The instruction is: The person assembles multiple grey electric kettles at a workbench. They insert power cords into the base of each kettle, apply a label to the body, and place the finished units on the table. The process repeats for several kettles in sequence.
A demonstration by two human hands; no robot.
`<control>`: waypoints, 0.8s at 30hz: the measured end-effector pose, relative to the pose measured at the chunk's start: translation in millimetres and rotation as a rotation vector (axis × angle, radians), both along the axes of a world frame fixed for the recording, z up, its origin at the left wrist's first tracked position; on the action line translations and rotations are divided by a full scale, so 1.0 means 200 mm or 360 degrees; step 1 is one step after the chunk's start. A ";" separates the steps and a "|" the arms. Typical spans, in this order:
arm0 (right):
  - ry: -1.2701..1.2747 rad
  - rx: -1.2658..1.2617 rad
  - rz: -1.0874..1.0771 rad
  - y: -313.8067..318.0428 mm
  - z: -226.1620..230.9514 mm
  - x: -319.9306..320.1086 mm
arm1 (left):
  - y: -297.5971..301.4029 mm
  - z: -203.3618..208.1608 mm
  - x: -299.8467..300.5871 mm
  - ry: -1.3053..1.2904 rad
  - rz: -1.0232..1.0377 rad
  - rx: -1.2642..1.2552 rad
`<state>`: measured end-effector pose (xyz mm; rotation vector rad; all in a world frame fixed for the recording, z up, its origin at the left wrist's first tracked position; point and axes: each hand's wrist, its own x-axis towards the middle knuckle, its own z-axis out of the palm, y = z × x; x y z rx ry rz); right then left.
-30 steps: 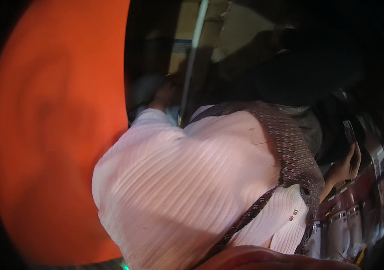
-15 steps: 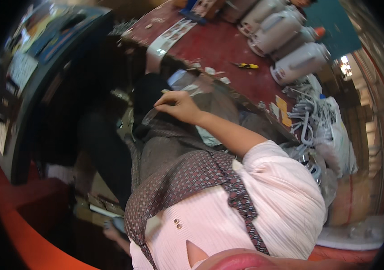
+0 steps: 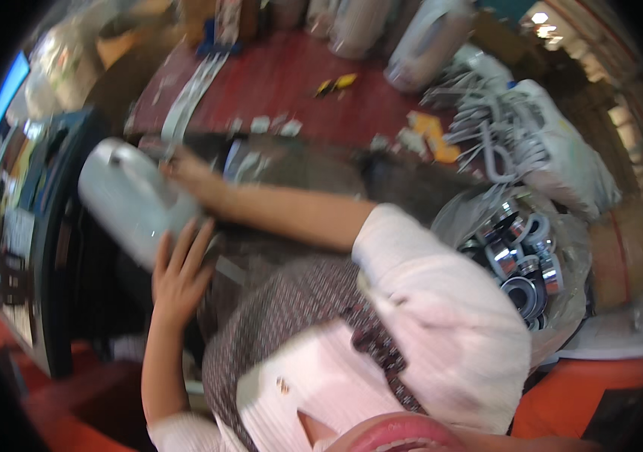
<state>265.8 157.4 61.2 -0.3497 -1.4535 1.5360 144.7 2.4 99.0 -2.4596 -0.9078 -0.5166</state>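
Observation:
A pale grey vacuum flask (image 3: 137, 200) lies tilted over my lap, its far end pointing up and to the left. My left hand (image 3: 181, 279) rests on the near part of its body, fingers spread along the side, steadying it. Against the flask's right side is my right hand (image 3: 192, 177), its fingers blurred and partly hidden, so whatever they may hold does not show. A printed label strip (image 3: 190, 94) runs over the front edge of the red table (image 3: 276, 90) beyond.
Several more flasks (image 3: 427, 45) stand at the back of the table, behind a yellow-black cutter (image 3: 335, 84). On the right are a heap of grey handles (image 3: 487, 128), a white sack (image 3: 562, 143) and a clear bag of shiny ring-shaped parts (image 3: 525, 264). A dark bench (image 3: 65, 248) stands left.
My left hand has come up from low on the left, and the flask now lies before me. My right hand has moved left and onto the flask. The view has turned.

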 end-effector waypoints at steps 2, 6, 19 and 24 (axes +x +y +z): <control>-0.0570 -0.0429 -0.0316 -0.01 -0.11 0.00 | 0.06 -0.25 -0.02 0.0205 0.0018 -0.0798; -0.1228 0.0679 -0.0350 -0.16 -0.36 -0.04 | -0.06 -0.46 -0.16 -0.0343 -0.0031 -0.1066; -0.0591 0.0780 -0.0342 -0.20 -0.37 -0.06 | 0.63 -0.31 -0.96 -0.2434 0.0879 -0.0990; -0.0358 0.1573 -0.0896 0.06 0.06 0.07 | 0.68 -0.22 -0.88 -0.2149 0.0682 -0.0831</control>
